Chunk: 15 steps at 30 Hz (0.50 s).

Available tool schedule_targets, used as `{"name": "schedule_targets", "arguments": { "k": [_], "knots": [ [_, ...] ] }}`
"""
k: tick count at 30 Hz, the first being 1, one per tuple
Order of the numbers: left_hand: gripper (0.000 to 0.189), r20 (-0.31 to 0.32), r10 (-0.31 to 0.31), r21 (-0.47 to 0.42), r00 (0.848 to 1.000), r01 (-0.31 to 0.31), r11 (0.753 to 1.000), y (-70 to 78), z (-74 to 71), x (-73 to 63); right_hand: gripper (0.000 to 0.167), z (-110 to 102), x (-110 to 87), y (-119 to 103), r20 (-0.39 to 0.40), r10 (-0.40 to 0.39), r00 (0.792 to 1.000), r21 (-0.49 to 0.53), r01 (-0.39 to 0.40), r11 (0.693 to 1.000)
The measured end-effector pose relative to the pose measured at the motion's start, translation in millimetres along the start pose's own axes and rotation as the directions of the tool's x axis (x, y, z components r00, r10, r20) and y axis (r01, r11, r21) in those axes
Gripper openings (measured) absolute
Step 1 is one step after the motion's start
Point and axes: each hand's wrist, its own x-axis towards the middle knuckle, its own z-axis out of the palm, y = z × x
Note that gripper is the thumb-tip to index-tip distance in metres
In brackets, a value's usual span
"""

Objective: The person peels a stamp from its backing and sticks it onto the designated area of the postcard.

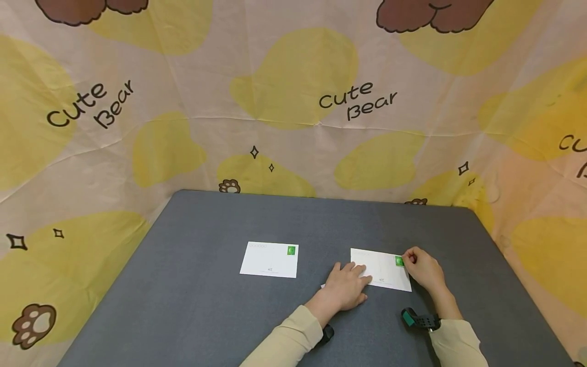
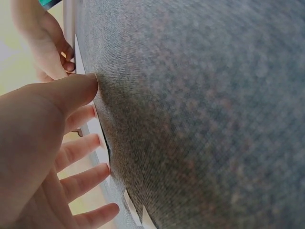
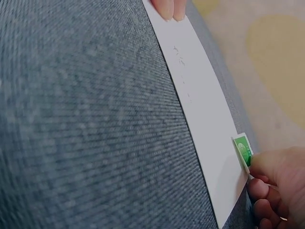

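Observation:
A white envelope [image 1: 385, 272] lies slightly turned on the grey table, a few printed marks near its lower edge. My left hand [image 1: 345, 286] rests its spread fingers on the envelope's left end. At the upper right corner, my right hand [image 1: 425, 267] pinches a small green postage stamp [image 3: 243, 149] by its edge between thumb and finger. The stamp stands tilted up from the envelope's surface in the right wrist view. My other right fingers curl beside the envelope's end.
To the left lies a second white envelope [image 1: 268, 262] with a green stamp [image 1: 291, 250] in its upper right corner. Small white paper pieces [image 2: 132, 208] lie near my left hand. A printed cloth [image 1: 284, 76] hangs behind the grey table [image 1: 206, 224].

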Motion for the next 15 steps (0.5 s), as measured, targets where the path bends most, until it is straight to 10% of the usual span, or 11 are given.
{"name": "schedule_targets", "arguments": {
  "k": [15],
  "knots": [
    [0.045, 0.008, 0.002, -0.002, 1.000, -0.002, 1.000, -0.2, -0.9, -0.6, 0.013, -0.3, -0.2, -2.0, 0.030, 0.028, 0.999, -0.007, -0.028, 1.000]
  ]
}}
